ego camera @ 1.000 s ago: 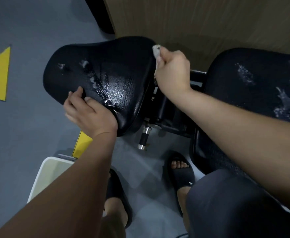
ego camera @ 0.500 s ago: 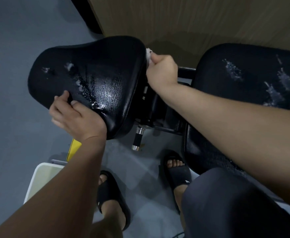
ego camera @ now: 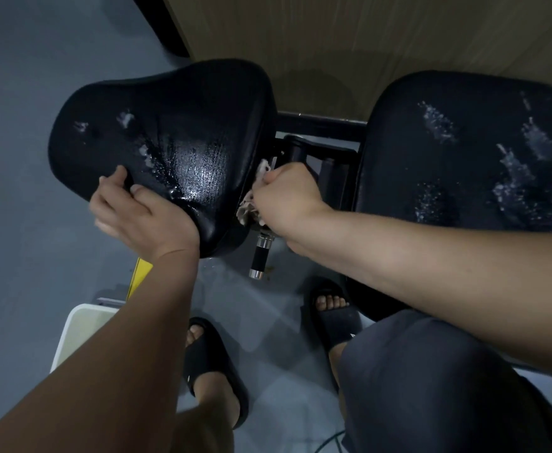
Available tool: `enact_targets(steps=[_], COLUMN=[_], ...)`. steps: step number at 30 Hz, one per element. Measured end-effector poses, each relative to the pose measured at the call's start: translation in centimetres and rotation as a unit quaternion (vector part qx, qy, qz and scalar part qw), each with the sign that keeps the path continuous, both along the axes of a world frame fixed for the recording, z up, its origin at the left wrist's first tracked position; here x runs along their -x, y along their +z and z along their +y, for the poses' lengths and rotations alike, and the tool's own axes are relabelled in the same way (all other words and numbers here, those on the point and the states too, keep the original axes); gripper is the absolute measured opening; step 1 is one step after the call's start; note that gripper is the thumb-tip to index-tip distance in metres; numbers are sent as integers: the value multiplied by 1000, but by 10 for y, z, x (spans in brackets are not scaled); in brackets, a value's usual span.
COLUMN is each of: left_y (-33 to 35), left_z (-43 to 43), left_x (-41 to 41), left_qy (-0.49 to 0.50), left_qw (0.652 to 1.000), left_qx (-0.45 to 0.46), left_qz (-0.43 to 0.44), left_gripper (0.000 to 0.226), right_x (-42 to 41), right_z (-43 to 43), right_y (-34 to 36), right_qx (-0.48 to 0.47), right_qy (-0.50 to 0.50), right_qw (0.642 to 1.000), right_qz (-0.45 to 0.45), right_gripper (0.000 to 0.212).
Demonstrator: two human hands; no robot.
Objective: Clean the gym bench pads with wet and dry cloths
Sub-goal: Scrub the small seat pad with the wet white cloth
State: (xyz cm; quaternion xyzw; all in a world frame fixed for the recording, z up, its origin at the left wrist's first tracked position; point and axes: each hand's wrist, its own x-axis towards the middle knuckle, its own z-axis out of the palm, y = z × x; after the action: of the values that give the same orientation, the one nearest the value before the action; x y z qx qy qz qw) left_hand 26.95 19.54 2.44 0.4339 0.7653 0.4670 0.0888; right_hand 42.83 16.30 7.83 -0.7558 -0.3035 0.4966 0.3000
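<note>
Seat pad point(ego camera: 183, 119): black, on the left; its middle shines wet, and a few pale streaks of foam or residue sit toward its far-left part.
Left hand point(ego camera: 144, 217): curled round the near edge of the seat pad with fingertips on top, apparently steadying it.
Cloth point(ego camera: 250, 204): pale and bunched, pressed against the right side edge of the seat pad, just above the adjustment pin point(ego camera: 261, 256).
Right hand point(ego camera: 289, 197): closed in a fist round the cloth, working in the gap between the two pads.
Back pad point(ego camera: 464, 152): black, on the right; dotted with several white foamy patches, with neither of the hands nor the cloth on it.
Done, as it looks: the top of the seat pad is wetted and largely wiped, and its side edge is now in hand.
Left, as it looks: the streaks at the seat pad's far-left part, the whole back pad, and a drying pass over both.
Unclear: whether the held cloth is the wet one or the dry one; no second cloth is in view.
Progress: roughly early to midway, by my reading.
</note>
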Motion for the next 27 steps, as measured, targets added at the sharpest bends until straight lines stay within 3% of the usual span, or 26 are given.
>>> enact_targets(steps=[6,13,16,21,24,27], left_y=[4,9,12,12,11,10], left_z=[-2,-4,-5,-6,-5,-4], left_x=[1,0,1,1,3,3], left_qy=[-8,-17,-18,-24,-25,-28], left_qw=[1000,999,998,998,997,997], left_qx=[17,37,47,58,65,66], left_qz=[-1,-16,-26,-30,-25,-27], left_gripper=[42,43,43,41,42,43], right_x=[-13,8,4,24,56,49], right_z=[27,-4,17,-4,-39,-31], right_y=[13,25,26,10,-4,-9], right_qx=[-65,-8,-16,-57,-51,-67], right_qy=[-48,13,-44,-84,-148,-183], right_qw=[996,999,996,992,987,981], right_qz=[-27,-29,-75,-74,-30,-19], right_gripper=[25,24,33,25,37,30])
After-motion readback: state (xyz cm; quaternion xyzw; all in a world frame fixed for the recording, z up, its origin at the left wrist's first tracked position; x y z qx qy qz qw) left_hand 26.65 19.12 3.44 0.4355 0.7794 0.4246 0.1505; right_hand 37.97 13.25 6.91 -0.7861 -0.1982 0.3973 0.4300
